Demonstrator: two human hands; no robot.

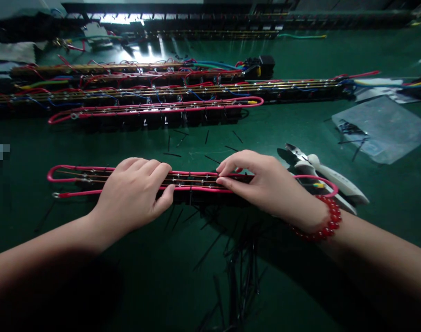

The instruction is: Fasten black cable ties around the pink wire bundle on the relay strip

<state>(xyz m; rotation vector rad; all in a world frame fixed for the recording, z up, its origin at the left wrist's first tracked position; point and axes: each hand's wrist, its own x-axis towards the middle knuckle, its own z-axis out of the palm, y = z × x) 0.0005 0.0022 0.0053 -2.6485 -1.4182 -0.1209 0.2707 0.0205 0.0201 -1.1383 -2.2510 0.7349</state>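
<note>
The left hand, wrapped over the black strip, would do well to press it firmly against the green table, while the right hand wants a light touch, its thumb and finger nearly meeting on something I cannot make out. The strip lies lengthwise beneath both hands, carrying thin copper-coloured rods and a red cable along both long edges.

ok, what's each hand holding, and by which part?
Left hand grips the wired strip left of its middle, across its width. Right hand pinches at it just right of middle; exactly what, I can't tell.
</note>
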